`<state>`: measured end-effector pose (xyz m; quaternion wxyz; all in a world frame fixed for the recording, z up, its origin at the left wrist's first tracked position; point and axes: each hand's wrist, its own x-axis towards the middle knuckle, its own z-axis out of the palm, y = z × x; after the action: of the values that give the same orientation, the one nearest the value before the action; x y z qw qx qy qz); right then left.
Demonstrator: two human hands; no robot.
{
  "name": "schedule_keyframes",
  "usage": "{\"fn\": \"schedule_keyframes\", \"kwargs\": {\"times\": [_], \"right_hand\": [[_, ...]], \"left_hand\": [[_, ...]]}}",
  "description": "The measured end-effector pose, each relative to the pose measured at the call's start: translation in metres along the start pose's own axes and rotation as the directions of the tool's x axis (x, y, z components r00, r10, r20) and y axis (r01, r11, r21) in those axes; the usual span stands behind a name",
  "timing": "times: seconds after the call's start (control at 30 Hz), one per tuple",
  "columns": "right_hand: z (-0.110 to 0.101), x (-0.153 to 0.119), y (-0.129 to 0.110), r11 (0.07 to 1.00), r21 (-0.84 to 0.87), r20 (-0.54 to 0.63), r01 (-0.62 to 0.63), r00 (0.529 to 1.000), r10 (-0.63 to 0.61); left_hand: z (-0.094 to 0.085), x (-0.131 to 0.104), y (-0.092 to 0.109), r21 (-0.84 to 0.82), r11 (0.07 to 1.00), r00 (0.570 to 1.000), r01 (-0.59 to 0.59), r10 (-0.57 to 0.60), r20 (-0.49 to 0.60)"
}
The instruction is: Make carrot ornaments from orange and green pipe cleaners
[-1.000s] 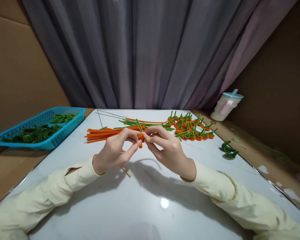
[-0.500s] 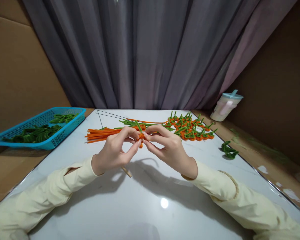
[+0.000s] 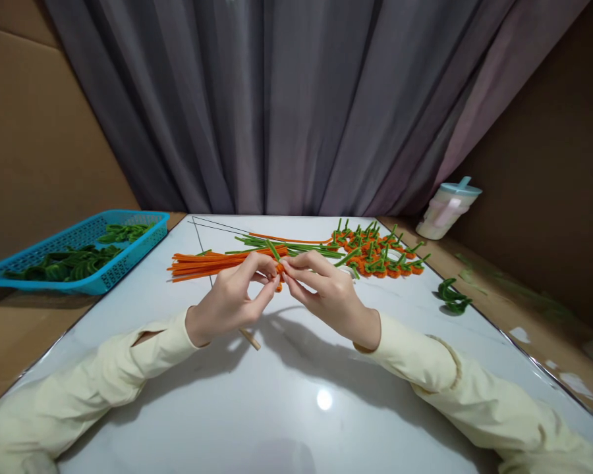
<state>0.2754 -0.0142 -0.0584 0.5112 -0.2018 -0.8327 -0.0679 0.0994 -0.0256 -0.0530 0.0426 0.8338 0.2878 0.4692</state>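
Note:
Between my fingertips is a small orange coiled piece (image 3: 279, 268) with a green stem sticking up. My left hand (image 3: 237, 289) pinches it from the left, and my right hand (image 3: 329, 289) pinches its right side. Just behind my left hand lies a bundle of orange fuzzy sticks (image 3: 197, 264). Green fuzzy sticks (image 3: 306, 247) lie behind both hands. Several finished-looking orange pieces with green stems (image 3: 375, 253) are grouped beyond my right hand. A thin wooden stick (image 3: 250, 339) lies partly under my left hand.
A blue basket (image 3: 99, 284) with green curled pieces stands at the left. Dark green curls (image 3: 453, 296) lie near the right edge of the white table (image 3: 286, 395). Farther right stands a cup with a lid and straw (image 3: 445, 214). Grey curtains hang behind.
My right hand and forearm have shifted slightly left. The orange piece stays between both hands, and its green stem leans a little more to the left.

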Motion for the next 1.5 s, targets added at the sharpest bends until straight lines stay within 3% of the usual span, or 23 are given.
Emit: {"fn": "schedule_keyframes", "kwargs": {"times": [0.3,0.53,0.73,0.97,1.5], "right_hand": [[0.022,-0.032,0.014,1.0,0.023,0.027,-0.004,1.0,0.003],[0.03,-0.065,0.02,0.999,0.001,0.087,-0.034,0.996,0.033],[0.031,-0.061,0.017,0.993,0.054,0.063,-0.11,0.992,0.106],[0.031,-0.061,0.012,0.944,0.069,0.088,-0.322,0.945,0.316],[0.032,-0.066,0.014,0.944,0.095,0.126,-0.315,0.945,0.303]], "left_hand": [[0.026,-0.02,-0.018,-0.073,0.988,0.99,0.139,-0.138,0.015],[0.045,-0.047,-0.029,-0.107,0.975,0.976,0.193,-0.179,0.127],[0.047,-0.05,-0.034,-0.112,0.964,0.963,0.242,-0.225,0.146],[0.047,-0.048,-0.034,-0.129,0.951,0.952,0.28,-0.257,0.168],[0.046,-0.05,-0.035,-0.111,0.95,0.94,0.291,-0.262,0.219]]}}
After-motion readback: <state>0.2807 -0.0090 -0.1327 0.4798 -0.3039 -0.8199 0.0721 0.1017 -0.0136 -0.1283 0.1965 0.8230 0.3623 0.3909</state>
